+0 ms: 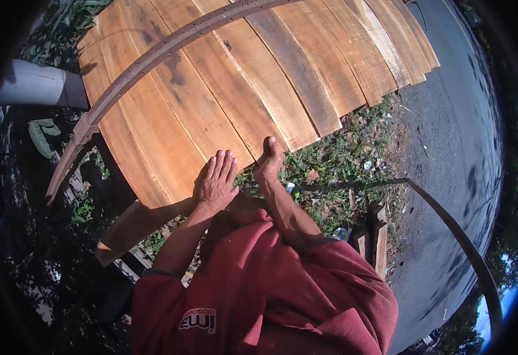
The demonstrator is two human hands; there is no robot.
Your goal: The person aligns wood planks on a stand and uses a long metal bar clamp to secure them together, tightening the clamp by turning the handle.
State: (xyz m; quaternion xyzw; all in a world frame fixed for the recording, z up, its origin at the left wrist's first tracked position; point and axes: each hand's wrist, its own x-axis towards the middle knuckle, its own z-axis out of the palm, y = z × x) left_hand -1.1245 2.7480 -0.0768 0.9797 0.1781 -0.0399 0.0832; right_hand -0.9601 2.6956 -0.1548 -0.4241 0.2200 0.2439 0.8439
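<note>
Several long wooden planks (211,83) lie side by side in a sloping row, light brown with darker stains. My left hand (217,184) rests flat on the near end of a plank, fingers stretched out and the thumb to the side. Just right of it, my right hand (267,165) is at the near edge of the planks. Its thumb points up over the wood, while the other fingers are hidden, seemingly curled around the edge. Above both hands, a rusty curved metal bar (170,46) with small holes crosses over the planks.
A white pipe (34,83) reaches the planks' left side. Grass with dry leaves and litter (342,165) borders a grey asphalt road (448,148) on the right. A dark curved bar (460,239) arches there. Wooden pieces (379,236) stand beside me; a loose board (120,234) sits lower left.
</note>
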